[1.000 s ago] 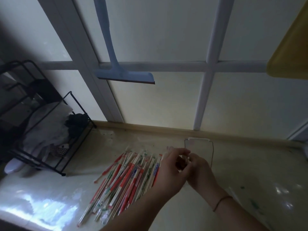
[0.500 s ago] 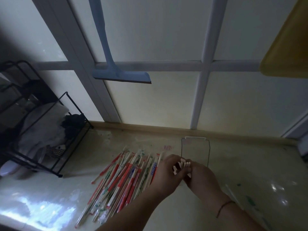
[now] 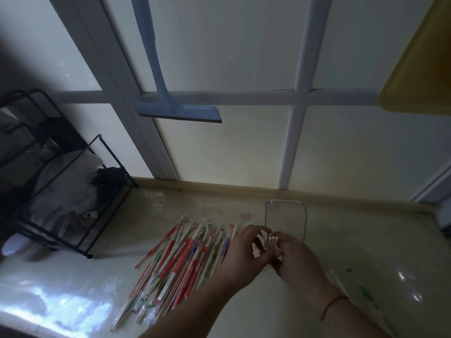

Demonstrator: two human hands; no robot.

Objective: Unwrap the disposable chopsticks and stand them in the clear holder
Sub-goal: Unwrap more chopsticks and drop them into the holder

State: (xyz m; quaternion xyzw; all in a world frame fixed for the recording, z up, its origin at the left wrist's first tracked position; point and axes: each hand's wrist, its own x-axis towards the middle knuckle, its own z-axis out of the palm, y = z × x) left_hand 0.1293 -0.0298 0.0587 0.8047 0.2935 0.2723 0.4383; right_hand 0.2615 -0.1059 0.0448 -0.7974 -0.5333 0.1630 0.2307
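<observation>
Head view: we pinch bare chopsticks [image 3: 268,242] in both hands [image 3: 246,258], tips pointing far, clear holder [image 3: 285,220] just beyond, right hand [image 3: 296,261] nearer

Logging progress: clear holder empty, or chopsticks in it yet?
Empty: counter shows through the clear rectangular holder; bare wooden chopsticks are in both hands.

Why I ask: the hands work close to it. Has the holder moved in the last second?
No. The holder stands where it was, just below the foot of the white window bar, as in both earlier pictures.
</observation>
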